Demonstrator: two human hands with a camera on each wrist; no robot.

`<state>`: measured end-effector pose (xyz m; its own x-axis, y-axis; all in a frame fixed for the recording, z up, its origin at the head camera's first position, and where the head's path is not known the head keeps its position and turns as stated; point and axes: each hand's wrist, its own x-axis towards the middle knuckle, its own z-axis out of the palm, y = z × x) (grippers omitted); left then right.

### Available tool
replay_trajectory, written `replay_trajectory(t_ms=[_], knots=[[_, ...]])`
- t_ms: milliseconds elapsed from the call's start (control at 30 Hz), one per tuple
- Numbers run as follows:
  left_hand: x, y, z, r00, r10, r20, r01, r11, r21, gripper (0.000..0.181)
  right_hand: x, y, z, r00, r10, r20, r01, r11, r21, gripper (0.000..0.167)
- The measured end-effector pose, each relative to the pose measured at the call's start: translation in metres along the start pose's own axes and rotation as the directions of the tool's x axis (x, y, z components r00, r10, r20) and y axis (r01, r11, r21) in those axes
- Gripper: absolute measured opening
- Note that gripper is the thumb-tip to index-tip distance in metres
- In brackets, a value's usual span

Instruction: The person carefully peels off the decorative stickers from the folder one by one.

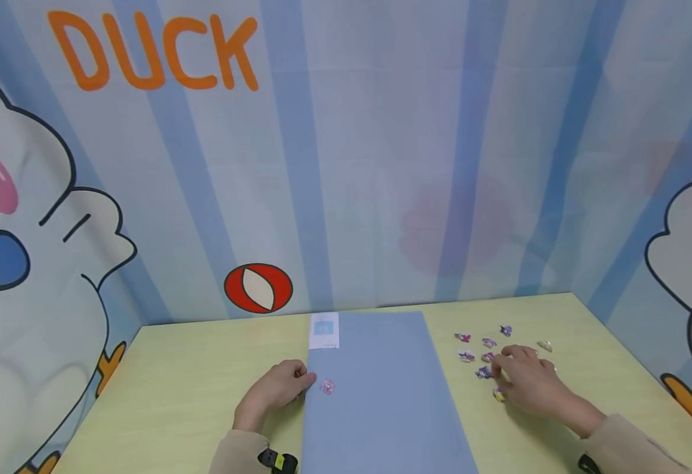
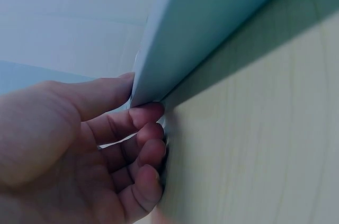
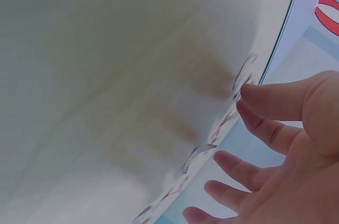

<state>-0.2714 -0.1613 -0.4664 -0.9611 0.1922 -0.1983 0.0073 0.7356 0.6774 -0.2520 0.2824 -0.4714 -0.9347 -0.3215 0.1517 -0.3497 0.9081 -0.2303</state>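
Observation:
My left hand [image 1: 277, 388] is at the left edge of the flat blue board [image 1: 381, 395]. In the left wrist view its thumb lies over the board's edge [image 2: 153, 70], with the index finger curled beneath it. A small pink ornament [image 1: 327, 386] lies on the board beside this hand. My right hand [image 1: 526, 378] reaches down among small colourful ornaments, nearest to a dark purple one [image 1: 484, 372]. Seen from the right wrist, thumb and index tips come together by a thin curved piece [image 3: 243, 75]; whether they pinch it is unclear. The other fingers are spread.
A white card with a blue square [image 1: 324, 331] lies at the board's far left corner. Several more ornaments, among them a yellow one [image 1: 499, 395] and a pale one [image 1: 544, 345], lie around my right hand on the light wooden table [image 1: 203, 368]. A printed curtain [image 1: 369, 164] stands behind.

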Motion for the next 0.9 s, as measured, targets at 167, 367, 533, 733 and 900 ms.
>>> replay_trajectory(t_ms=[167,367,533,733,900], knots=[[0.000,-0.001,0.000,1.000,0.006,0.003,-0.006,1.000,0.002,0.026,0.002,-0.006,0.000,1.000,-0.006,-0.017,0.006,1.000,-0.004,0.019],[-0.001,0.001,0.000,1.000,-0.004,0.003,0.004,1.000,0.000,0.026,0.010,-0.020,0.000,0.999,-0.025,-0.032,0.025,1.000,-0.004,0.017],[-0.001,0.002,-0.001,1.000,-0.009,0.002,0.009,1.000,0.002,0.025,0.022,-0.037,0.004,0.998,-0.048,-0.044,0.048,0.999,0.020,0.013],[-0.001,0.002,-0.002,1.000,-0.016,0.004,0.016,1.000,-0.005,0.024,0.039,-0.069,0.019,0.997,-0.080,-0.008,0.080,0.997,0.015,0.013],[0.000,0.001,-0.002,1.000,-0.022,0.019,0.022,1.000,-0.009,0.024,0.051,-0.104,0.025,0.992,-0.128,0.005,0.128,0.991,0.033,0.016]])
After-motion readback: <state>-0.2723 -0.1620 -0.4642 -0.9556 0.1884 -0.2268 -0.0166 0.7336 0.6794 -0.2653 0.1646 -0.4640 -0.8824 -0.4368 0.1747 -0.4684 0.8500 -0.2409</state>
